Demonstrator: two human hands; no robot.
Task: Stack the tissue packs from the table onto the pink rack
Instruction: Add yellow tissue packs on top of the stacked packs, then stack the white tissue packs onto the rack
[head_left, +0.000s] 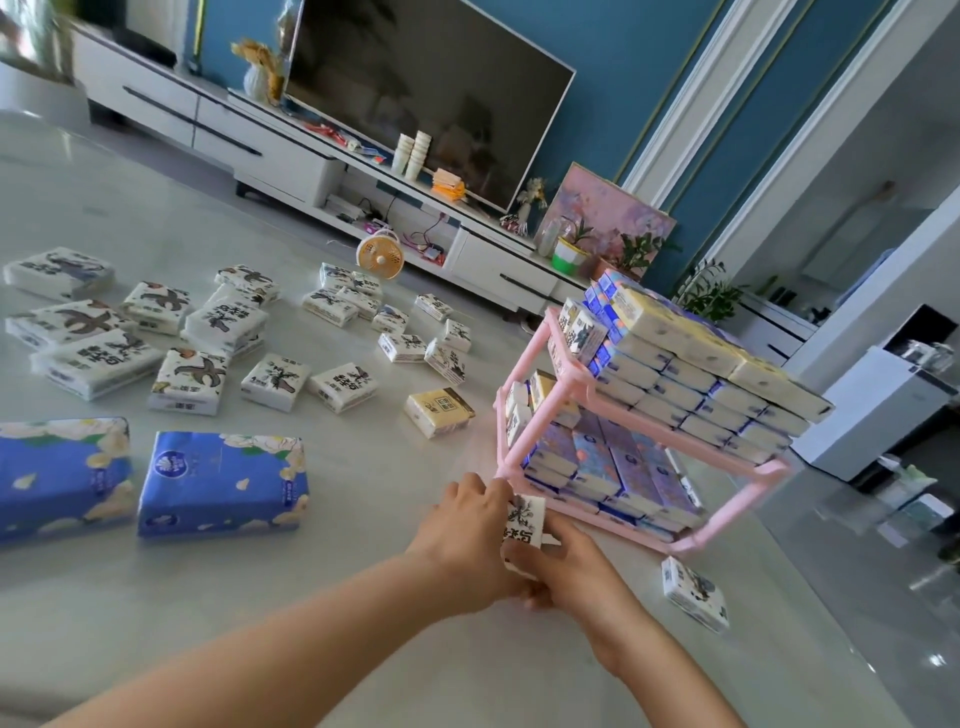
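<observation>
Pale glossy table (363, 493) strewn with tissue packs (275, 382); TV stand (270, 140) far behind. Left hand (462, 525) and right hand (566, 566) together pinch one small pack (525, 519) near the pink rack (732, 506).

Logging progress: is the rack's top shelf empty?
No: the top shelf of the rack carries packs stacked several layers high.

**Two bare hands meet on one small pack**

Two bare forearms reach into view, the left arm (260, 639) from 8 o'clock and the right arm (654, 670) from 5 o'clock. The hands meet low in the frame, near 6 o'clock, backs up. The left hand (467, 525) curls its fingers round a small tissue pack (525, 517). The right hand (566, 566) pinches the pack's lower edge.
</observation>
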